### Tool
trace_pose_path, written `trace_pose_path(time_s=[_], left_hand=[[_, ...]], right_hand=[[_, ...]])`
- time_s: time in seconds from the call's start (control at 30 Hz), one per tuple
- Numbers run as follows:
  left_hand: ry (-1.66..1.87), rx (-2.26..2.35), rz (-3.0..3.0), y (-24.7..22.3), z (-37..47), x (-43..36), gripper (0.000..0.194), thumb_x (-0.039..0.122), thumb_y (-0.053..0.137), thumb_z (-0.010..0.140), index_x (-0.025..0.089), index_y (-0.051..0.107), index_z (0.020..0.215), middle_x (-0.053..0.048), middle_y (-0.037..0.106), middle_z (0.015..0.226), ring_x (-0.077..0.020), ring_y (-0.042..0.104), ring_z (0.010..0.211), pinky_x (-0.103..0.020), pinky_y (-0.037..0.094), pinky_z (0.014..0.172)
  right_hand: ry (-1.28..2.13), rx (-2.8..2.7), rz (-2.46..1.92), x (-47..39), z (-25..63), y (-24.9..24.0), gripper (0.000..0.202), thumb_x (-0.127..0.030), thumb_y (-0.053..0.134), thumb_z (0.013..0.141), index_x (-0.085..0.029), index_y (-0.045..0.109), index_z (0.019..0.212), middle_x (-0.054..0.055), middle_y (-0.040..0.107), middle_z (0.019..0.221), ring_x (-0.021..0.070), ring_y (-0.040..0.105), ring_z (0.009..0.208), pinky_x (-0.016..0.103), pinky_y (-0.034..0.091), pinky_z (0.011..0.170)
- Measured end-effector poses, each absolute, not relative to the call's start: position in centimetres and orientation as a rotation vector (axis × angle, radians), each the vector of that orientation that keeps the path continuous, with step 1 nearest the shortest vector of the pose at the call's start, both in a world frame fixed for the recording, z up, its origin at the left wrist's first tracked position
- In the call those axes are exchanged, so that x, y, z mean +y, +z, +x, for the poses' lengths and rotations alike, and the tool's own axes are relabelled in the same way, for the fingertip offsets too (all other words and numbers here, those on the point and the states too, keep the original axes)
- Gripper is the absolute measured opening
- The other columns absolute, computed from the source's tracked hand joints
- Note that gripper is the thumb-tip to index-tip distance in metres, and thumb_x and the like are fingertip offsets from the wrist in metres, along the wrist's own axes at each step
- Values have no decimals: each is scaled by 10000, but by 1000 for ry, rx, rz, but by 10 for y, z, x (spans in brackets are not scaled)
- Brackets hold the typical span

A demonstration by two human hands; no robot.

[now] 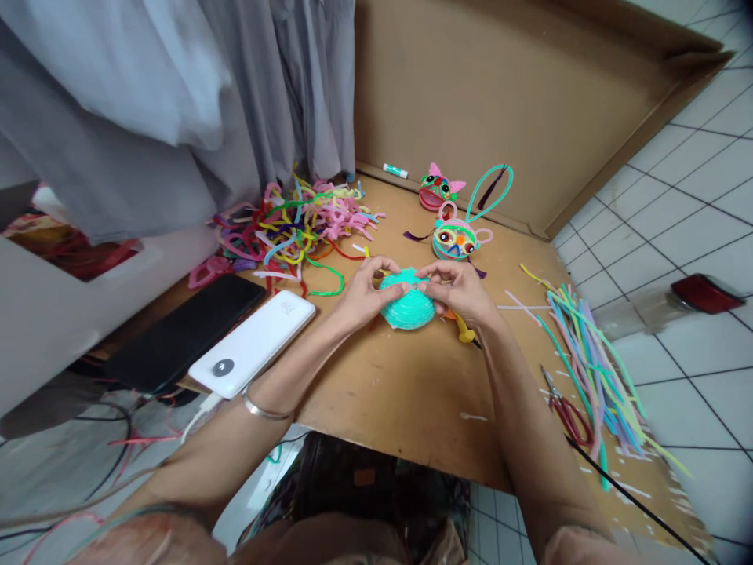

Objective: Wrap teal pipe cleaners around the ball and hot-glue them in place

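A round turquoise piece of coiled pipe cleaner (407, 310) is held up in front of me over the cardboard. My left hand (372, 289) grips its left edge, the thumb lying across its upper face. From the other side my right hand (454, 284) pinches it, and both thumb tips nearly meet near the top middle. Fingers behind the disc are partly hidden. Just beyond my hands stands a pink and turquoise animal head of pipe cleaner (454, 239) with a looped handle. A yellow glue-gun-like tip (464, 331) shows below my right wrist.
Tangled coloured pipe cleaners (318, 216) lie back left, straight ones (594, 361) at right beside red-handled scissors (569, 412). A white power bank (252, 345) and black phone (188, 329) lie left. Behind are a red-green head (436, 191), glue stick (395, 171) and cardboard wall (471, 86).
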State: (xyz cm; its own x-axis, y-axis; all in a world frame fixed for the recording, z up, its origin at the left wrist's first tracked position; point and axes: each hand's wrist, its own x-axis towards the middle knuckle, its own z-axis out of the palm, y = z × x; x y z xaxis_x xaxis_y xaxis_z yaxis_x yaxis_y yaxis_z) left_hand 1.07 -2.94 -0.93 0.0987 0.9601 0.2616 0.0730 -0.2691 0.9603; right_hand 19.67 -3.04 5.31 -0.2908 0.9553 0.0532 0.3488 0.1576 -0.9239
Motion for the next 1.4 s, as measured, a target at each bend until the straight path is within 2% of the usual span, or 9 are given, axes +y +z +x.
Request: trace_pose_path(time_s=[0.13,0.23,0.43,0.67,0.83,1.13,1.33,1.4], left_hand=[[1243,1033,1425,-6,14,-32,373,414,720,689,201,555,947,6,593,849,-153,549,775,-247,431,639],[1234,1006,1411,-5,15,-32,373,413,713,687,206,543,947,21,573,802,-140,538,739,-243,422,638],[1244,928,1434,-6,16,-27,403,429,713,676,195,520,942,-20,617,947,-155,567,838,-261,446,719],[1342,1080,1616,-11,20,-27,288,437,657,800,192,593,938,-42,642,994,-177,590,874,-286,488,742],[1408,1110,1713,-10,19,-27,238,428,620,836,191,607,856,-30,640,918,-173,581,856,-298,467,783],[1429,1083,1704,-12,24,-32,179,367,537,880,192,573,867,-28,631,909,-168,570,869,-289,446,762],[1426,1088,1662,-11,26,-35,271,446,480,922,195,553,849,-23,612,865,-168,557,840,-298,436,746],[1430,1089,1664,-11,26,-36,248,435,511,900,195,556,856,-23,607,874,-170,554,841,-303,441,753]], right_hand=[[1129,-1723,-1243,-30,196,54,281,-353,733,646,-152,684,837,-81,528,502,61,457,351,211,346,375],[1150,-1713,-1231,-30,196,53,274,-351,741,636,-158,680,822,-81,530,486,67,461,352,210,348,372],[1212,-1702,-1248,-30,197,54,248,-316,720,644,-173,632,826,-101,506,392,66,403,291,191,301,332],[1220,-1609,-1296,-32,197,54,274,-314,720,619,-207,547,803,-120,498,410,63,426,285,169,328,299],[1230,-1565,-1376,-35,192,56,315,-318,755,627,-226,506,797,-118,497,407,67,422,283,170,310,296],[1154,-1582,-1456,-40,183,59,230,-235,689,674,-233,477,762,-116,480,390,68,414,283,174,298,320],[1119,-1551,-1480,-42,180,61,248,-253,706,652,-237,473,736,-116,477,368,75,408,277,178,301,315],[1121,-1548,-1478,-43,180,61,227,-242,686,648,-237,474,731,-115,480,367,77,409,278,178,307,316]])
